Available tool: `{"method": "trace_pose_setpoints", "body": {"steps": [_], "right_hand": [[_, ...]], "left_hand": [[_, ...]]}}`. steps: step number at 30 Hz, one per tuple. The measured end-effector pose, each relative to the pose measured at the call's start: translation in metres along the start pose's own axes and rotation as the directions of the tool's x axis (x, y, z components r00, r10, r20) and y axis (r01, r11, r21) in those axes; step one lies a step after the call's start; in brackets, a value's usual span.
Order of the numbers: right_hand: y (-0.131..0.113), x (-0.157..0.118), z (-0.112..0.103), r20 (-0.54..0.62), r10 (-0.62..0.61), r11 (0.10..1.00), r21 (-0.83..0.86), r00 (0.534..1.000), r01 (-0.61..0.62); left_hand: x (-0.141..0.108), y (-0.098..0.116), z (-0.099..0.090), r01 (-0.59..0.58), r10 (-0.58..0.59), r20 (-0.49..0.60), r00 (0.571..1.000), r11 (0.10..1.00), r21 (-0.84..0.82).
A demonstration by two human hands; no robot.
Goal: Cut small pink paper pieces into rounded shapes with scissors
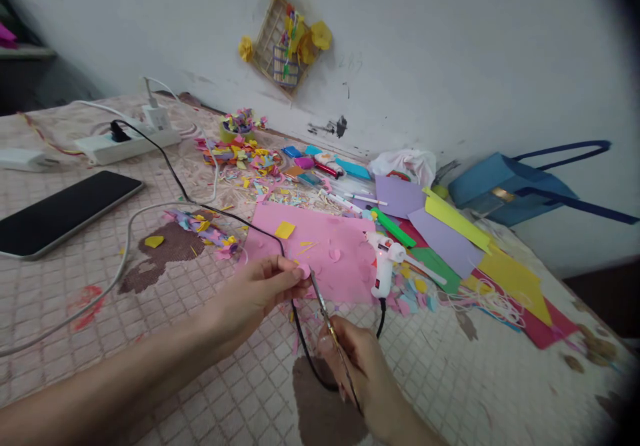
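Note:
My left hand [273, 283] pinches a small pink paper piece [305, 271] between thumb and fingers, above the near edge of a pink sheet [320, 246]. In my right hand [357, 359] is a metal tool that looks like scissors [327, 323]. Its tip points up and left and meets the edge of the pink piece. The handle end is partly hidden by my fingers. A yellow paper square [285, 230] and small cut scraps lie on the pink sheet.
A white glue gun [384, 266] rests right of the sheet. Its black cable passes near my hands. Coloured papers [450, 239] and a blue bag [510, 186] are at the right. A phone [65, 213] and power strip [125, 145] lie left. Paper scraps [240, 153] are piled behind.

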State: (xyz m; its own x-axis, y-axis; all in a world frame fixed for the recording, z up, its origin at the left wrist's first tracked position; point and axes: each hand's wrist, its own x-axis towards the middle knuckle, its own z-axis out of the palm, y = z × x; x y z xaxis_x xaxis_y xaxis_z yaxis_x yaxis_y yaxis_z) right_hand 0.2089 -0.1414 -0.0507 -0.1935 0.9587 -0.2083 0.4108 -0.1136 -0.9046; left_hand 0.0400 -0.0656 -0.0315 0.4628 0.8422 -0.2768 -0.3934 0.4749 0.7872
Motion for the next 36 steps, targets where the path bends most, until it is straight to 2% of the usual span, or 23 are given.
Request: {"method": "trace_pose_setpoints", "body": {"steps": [14,36], "right_hand": [[0.0023,0.0019,0.0013,-0.024,-0.041,0.998,-0.05,0.999,0.039],[0.0028,0.0002,-0.0021,-0.001,-0.033,0.999,-0.029,0.999,0.033]], "left_hand": [[0.0011,-0.005,-0.0002,-0.054,0.054,-0.003,0.999,0.998,-0.022],[-0.0013,-0.0011,0.0001,-0.055,0.057,-0.022,0.998,0.995,0.088]]}}
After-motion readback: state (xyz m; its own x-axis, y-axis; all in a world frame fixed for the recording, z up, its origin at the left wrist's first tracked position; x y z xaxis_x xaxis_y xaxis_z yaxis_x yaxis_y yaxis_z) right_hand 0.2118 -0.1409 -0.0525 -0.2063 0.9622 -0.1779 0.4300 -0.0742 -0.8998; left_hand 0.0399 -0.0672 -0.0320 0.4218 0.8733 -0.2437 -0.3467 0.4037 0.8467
